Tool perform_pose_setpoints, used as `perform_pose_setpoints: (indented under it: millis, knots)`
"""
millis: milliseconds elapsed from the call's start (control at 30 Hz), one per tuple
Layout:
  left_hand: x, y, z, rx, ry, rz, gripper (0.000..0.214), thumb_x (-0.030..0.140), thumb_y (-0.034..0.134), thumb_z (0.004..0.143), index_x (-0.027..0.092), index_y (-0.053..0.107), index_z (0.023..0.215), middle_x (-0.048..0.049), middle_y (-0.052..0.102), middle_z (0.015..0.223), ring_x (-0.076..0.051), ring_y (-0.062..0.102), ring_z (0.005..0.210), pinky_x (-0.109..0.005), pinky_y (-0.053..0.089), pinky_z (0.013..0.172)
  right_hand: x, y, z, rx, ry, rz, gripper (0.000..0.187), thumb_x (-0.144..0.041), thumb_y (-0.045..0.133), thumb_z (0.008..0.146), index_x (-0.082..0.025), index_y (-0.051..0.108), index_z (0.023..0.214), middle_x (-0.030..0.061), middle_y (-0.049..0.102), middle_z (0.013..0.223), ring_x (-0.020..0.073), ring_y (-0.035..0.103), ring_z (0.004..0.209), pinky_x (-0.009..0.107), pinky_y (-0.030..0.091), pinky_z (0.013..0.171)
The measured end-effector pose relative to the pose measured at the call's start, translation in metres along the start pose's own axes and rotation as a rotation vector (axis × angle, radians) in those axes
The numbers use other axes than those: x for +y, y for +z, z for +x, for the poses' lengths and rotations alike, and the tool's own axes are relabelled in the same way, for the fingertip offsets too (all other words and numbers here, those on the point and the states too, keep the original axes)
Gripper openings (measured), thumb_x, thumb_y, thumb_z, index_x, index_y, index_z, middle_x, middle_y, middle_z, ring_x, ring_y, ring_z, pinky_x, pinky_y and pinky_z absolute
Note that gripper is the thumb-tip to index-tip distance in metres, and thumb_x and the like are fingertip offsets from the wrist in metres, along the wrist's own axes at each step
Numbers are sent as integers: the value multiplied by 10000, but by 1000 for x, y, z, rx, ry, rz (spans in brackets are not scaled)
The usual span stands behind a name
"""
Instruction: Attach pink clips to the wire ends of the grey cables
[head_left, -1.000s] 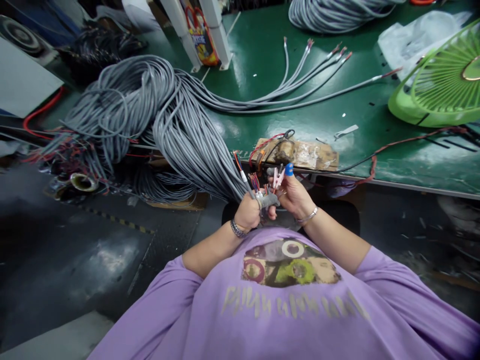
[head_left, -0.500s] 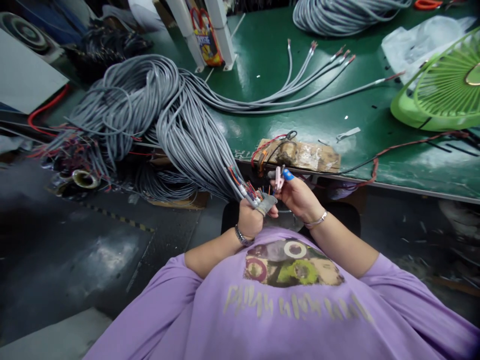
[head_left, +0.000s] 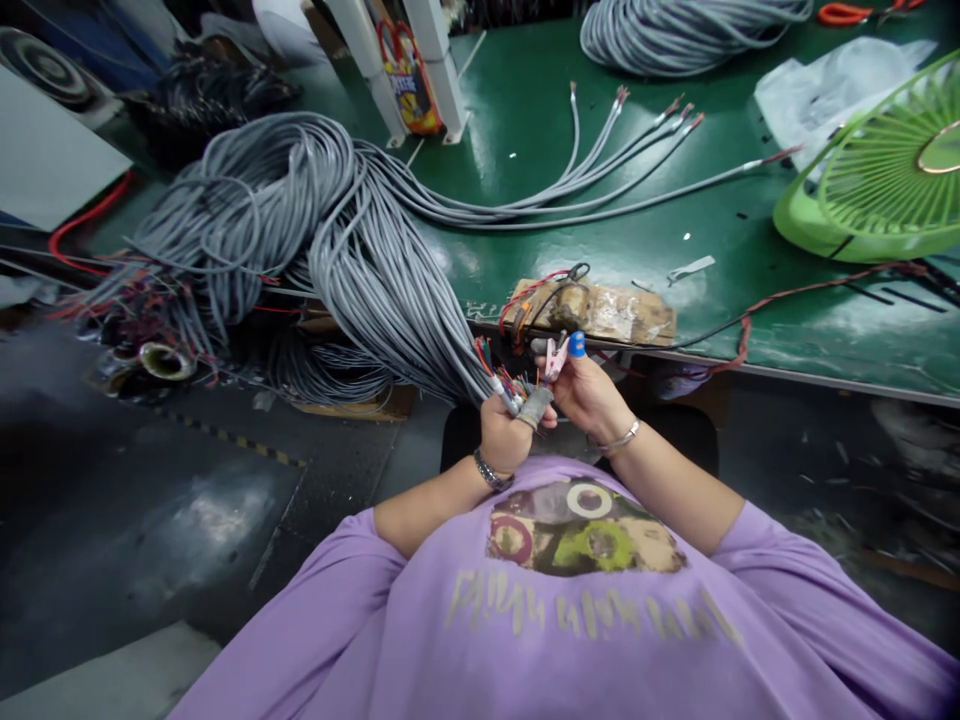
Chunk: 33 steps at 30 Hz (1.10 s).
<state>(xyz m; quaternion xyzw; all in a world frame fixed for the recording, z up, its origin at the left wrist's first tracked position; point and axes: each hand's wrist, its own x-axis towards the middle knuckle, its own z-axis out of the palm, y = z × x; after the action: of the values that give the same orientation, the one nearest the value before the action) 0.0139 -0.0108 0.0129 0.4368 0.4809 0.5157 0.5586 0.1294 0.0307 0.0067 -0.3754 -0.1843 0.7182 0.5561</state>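
My left hand (head_left: 504, 430) is closed round the ends of several grey cables (head_left: 405, 300), whose stripped coloured wires (head_left: 501, 372) stick out above the fist. A grey cot covers one left finger. My right hand (head_left: 589, 390) is closed on a small pink clip tool (head_left: 556, 355), held right beside the wire tips; its finger wears a blue cot (head_left: 576, 343). Both hands are close together just below the edge of the green bench (head_left: 787, 300).
A big bundle of grey cables (head_left: 247, 220) hangs over the bench's left end. Several finished cables (head_left: 600, 190) lie fanned on the bench. A taped block with wires (head_left: 600, 308) sits at the bench edge. A green fan (head_left: 885, 180) and a plastic bag (head_left: 817, 85) are at the right.
The wire ends in my left hand have shifted slightly; my right hand with the clip tool stays next to them. The view moved a little.
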Motion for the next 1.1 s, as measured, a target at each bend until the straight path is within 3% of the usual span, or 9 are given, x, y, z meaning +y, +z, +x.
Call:
perform_pose_setpoints:
  millis: [233,567,767,967,1100]
  knots:
    - [-5,-4,2,8,11,-8,319,458,742,731,145,696,689,-20,678,583,-117,621,475,-241,550,508,-3,6,1,97,18,126,421,-597,740,718,-188,643,732,3,663,658,114,534,534,252,434,504]
    - [0,-3,-1,-26,28,20,325,434,729,753,144,678,615,-27,670,559,-112,607,456,-229,526,484,-1,7,-6,52,72,173,489,-703,625,754,-216,594,760,-3,657,710,126,548,582,250,436,512]
    - [-5,-14,-6,-60,43,-15,313,433,732,754,146,686,638,-17,665,561,-122,622,481,-233,534,492,3,-5,-8,-18,138,216,549,-754,542,778,-209,610,788,3,664,725,109,541,568,228,462,524]
    - [-13,-25,-7,-114,34,-120,270,402,739,754,148,695,675,-21,678,583,-137,641,515,-257,553,528,6,-17,-15,-58,150,223,465,-661,637,778,-196,627,782,-4,649,700,94,544,565,203,465,514]
    - [-14,-26,-5,-125,-49,-214,295,424,774,717,140,695,728,-27,693,609,-148,666,542,-267,559,566,8,-24,-23,-49,166,202,396,-588,687,776,-196,631,785,-10,651,707,85,546,564,194,463,511]
